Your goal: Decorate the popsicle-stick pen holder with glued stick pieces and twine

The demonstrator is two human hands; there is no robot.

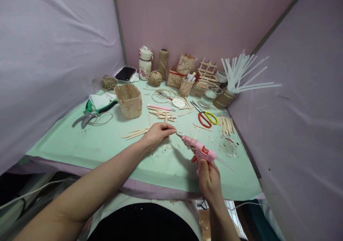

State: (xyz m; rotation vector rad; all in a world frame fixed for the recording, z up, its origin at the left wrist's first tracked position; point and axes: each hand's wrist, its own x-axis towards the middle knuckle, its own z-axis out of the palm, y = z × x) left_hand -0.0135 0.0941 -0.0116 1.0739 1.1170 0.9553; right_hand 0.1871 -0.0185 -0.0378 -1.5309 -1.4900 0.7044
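Note:
My right hand (210, 176) is wrapped round the handle of a pink hot glue gun (197, 147), with a clear glue stick (225, 163) sticking out of its back. The gun's nozzle points left, right at the fingertips of my left hand (159, 133). Those fingers are pinched together on a small piece that is too tiny to make out. Below and behind the left hand lie flat wooden sticks (162, 115). A basket of wooden pieces (129, 101) stands upright to the left, apart from both hands.
Red-and-yellow scissors (205, 116) and a water cup (210, 96) lie right of centre. Pruning shears (87, 118) rest at left. Along the back stand a bottle (145, 64), twine (155, 78), wooden holders (185, 87) and a jar of white glue sticks (226, 97).

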